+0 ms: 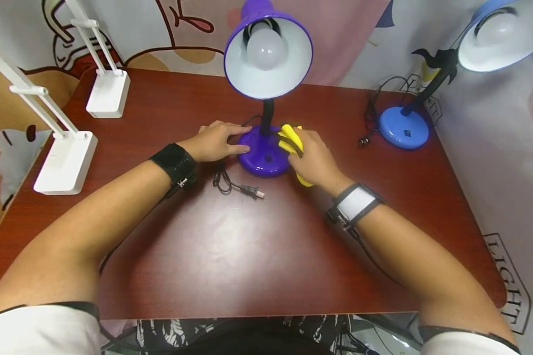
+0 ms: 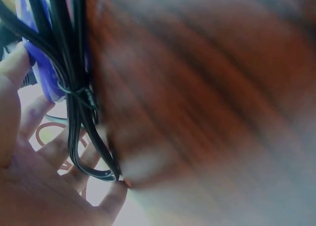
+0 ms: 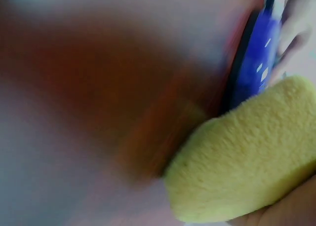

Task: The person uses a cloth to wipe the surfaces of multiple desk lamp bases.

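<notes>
A purple desk lamp (image 1: 265, 159) stands upright on the table, its shade tipped toward me with a white bulb inside. My left hand (image 1: 215, 140) grips the left edge of its round base, thumb and index finger spread along the rim. A tied black cord (image 2: 74, 95) hangs by that palm in the left wrist view; its plug (image 1: 250, 191) lies on the table in front of the base. On the other side, my right hand (image 1: 315, 158) holds a fuzzy yellow cloth (image 3: 247, 152) bunched against the base's right edge.
Two white lamps (image 1: 66, 165) stand at the left of the brown table (image 1: 231, 266). A blue desk lamp (image 1: 403, 128) is at the back right, its black cord (image 1: 371, 111) beside it. Patterned cloth hangs behind the table, and a wall with printed labels (image 1: 508, 286) borders the right.
</notes>
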`<state>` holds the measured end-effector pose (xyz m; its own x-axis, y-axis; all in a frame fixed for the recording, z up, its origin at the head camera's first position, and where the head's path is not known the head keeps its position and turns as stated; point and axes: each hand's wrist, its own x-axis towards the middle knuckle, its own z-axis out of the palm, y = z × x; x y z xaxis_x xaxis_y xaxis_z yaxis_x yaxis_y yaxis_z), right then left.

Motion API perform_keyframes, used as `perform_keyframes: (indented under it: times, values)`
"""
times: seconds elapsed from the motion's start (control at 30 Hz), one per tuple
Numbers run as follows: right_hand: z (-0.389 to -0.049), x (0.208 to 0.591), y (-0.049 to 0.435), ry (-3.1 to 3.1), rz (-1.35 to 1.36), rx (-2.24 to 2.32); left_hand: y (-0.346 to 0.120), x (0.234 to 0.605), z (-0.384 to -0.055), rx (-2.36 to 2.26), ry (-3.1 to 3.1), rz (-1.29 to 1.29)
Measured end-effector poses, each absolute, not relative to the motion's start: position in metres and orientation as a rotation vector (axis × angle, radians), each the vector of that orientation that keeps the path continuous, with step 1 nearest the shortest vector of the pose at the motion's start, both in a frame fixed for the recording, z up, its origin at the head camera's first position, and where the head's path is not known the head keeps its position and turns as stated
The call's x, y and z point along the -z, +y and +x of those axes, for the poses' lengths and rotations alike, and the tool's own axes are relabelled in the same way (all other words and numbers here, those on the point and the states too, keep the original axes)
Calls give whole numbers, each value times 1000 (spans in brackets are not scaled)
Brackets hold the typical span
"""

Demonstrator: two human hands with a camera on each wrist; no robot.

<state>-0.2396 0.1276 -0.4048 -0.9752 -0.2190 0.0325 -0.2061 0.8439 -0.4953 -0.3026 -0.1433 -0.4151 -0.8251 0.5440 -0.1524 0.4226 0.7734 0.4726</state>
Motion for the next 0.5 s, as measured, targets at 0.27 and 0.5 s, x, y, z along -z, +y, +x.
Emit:
perform_keyframes:
  times: [0.27,0.5]
  values:
    - [-244,413,115,3017,-345,687,-145,420,-302,-619,2685,738]
    - [-192,407,124,3034,-501,604,-146,412,-303,-618,2707,761]
